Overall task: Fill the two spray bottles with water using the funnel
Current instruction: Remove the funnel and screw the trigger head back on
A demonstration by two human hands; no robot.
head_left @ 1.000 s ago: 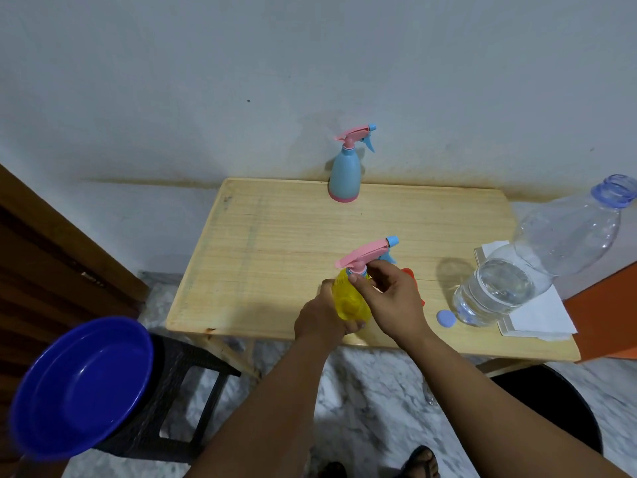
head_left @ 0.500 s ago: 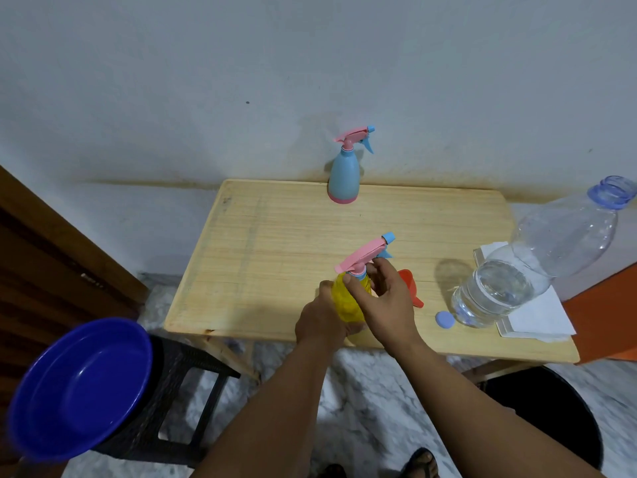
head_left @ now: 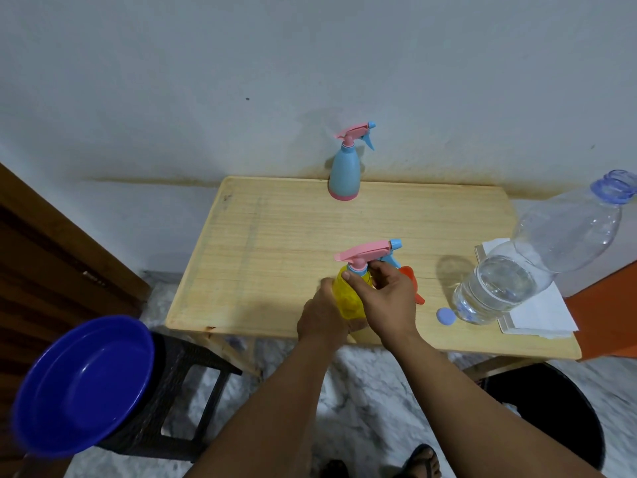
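Observation:
A yellow spray bottle (head_left: 350,298) with a pink and blue spray head (head_left: 365,252) stands near the front edge of the wooden table (head_left: 269,243). My left hand (head_left: 320,320) grips its body from the left. My right hand (head_left: 386,298) pinches the collar under the spray head. An orange funnel (head_left: 412,281) lies just behind my right hand, mostly hidden. A light blue spray bottle (head_left: 344,174) with its head on stands at the table's back edge. A large clear water bottle (head_left: 517,270), uncapped and part full, stands at the right.
The blue cap (head_left: 445,316) lies on the table next to the water bottle. White paper (head_left: 537,312) on a board sits under and behind that bottle. A blue bowl (head_left: 82,384) rests on a dark stool at the lower left. A wooden door borders the left.
My right hand has turned at the yellow bottle's collar, and the spray head has swung slightly. The funnel shows more behind my hand. My left hand has stayed on the bottle.

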